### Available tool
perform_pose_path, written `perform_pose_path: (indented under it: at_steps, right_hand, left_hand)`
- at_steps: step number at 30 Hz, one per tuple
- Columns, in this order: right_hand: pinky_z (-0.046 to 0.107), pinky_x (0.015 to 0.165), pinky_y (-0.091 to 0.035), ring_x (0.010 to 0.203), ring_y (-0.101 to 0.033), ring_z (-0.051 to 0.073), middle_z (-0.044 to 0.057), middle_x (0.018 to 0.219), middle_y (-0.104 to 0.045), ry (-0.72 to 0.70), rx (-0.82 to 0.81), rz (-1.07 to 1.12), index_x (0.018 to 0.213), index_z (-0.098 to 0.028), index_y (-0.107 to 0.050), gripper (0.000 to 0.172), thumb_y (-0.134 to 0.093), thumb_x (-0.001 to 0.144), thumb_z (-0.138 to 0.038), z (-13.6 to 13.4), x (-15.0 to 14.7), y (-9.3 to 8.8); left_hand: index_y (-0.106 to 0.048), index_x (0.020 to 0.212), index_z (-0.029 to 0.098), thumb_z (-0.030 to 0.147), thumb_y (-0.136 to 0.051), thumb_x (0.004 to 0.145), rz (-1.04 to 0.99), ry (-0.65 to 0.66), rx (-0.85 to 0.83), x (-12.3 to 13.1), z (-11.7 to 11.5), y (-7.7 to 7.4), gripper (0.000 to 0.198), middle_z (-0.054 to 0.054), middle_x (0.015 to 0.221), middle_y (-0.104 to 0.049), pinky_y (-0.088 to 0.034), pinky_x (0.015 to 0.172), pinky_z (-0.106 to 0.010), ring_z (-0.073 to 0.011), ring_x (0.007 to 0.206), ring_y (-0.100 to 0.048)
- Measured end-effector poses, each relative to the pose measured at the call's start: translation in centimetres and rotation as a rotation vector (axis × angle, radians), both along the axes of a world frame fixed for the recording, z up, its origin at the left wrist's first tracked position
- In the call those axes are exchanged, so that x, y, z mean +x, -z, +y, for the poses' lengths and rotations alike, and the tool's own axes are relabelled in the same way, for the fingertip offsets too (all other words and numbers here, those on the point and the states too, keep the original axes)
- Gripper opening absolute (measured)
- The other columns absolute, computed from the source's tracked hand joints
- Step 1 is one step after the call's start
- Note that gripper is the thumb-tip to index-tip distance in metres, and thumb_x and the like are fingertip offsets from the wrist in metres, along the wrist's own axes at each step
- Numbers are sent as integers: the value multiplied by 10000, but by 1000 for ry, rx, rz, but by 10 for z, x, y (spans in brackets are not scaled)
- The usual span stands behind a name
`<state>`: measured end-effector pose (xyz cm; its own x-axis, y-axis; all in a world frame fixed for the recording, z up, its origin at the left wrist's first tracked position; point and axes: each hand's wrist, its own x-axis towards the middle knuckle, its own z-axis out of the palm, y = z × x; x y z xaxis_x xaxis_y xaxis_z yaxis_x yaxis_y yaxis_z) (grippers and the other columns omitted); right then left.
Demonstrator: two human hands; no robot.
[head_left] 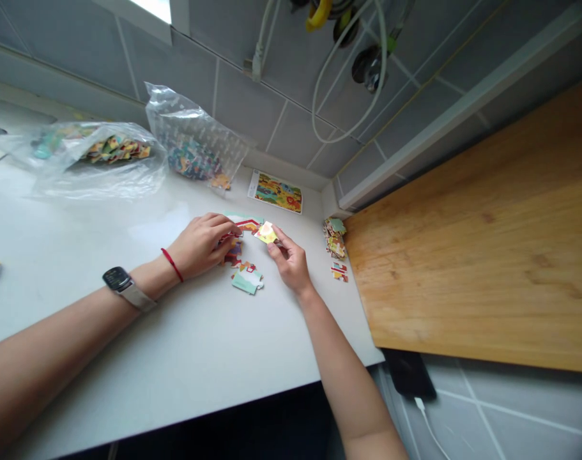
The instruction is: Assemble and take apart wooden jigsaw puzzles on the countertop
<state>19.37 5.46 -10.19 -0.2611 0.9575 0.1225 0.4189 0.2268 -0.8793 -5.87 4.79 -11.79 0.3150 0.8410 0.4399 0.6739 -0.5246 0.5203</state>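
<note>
Toward the back left of the white surface (176,358) lies a clear plastic bag (118,172) holding jigsaw pieces, and just beside it leans a dotted clear plastic bag (195,128) with more. The left hand (199,246), a red cord (172,264) and black-faced watch (118,280) at its wrist, curves over a loose cluster of multicoloured cardboard jigsaw pieces (246,279); whether it grips one, I can't tell. The right hand (291,259) pinches a yellow-and-pink jigsaw piece (266,233) between thumb and fingers, just beside that cluster. Behind them, by the back edge, lies a colourful rectangular picture card (276,193). A small pile of pieces (335,237) sits near the back right corner, beside a honey-coloured wooden board (482,223).
</note>
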Motion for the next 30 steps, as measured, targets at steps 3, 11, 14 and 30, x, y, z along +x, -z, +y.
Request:
perform_pose_path:
  at_steps: [3, 11, 14, 30]
  right_hand:
    - [383, 1037, -555, 1242, -660, 263, 79, 1376, -696, -42, 26, -32, 1579, -283, -510, 680, -643, 942, -480, -1, 1, -1]
    - [439, 1161, -481, 1530, -433, 282, 90, 1681, -427, -159, 66, -61, 1665, -277, -339, 750, -543, 994, -542, -5, 2, -8]
    - [442, 1196, -446, 1554, -406, 273, 87, 1712, -372, -164, 71, -73, 1674, -266, -316, 755, -521, 1004, -547, -4, 2, -7]
    - [514, 1276, -345, 1489, -479, 302, 84, 1568, -575, -256, 115, -167, 1559, -280, -542, 623, -639, 969, -454, -3, 0, -10]
  left_hand:
    - [-736, 1018, 213, 303, -469, 976, 11, -5, 14, 0, 0, -1, 285, -104, 1033, -756, -532, 913, -450, -290, 987, -675]
    - [-737, 1007, 217, 319, -484, 980, 21, -13, 0, 0, 0, -1, 274, -111, 1051, -748, -530, 904, -441, -281, 973, -666]
    - [-737, 1015, 218, 315, -496, 979, 20, -14, 8, 1, 0, 1, 262, -110, 1057, -743, -527, 910, -443, -282, 979, -661]
    - [-727, 1036, 220, 200, -517, 971, 86, -28, -14, 3, -6, -7, 221, -96, 1105, -728, -498, 937, -450, -286, 1058, -633]
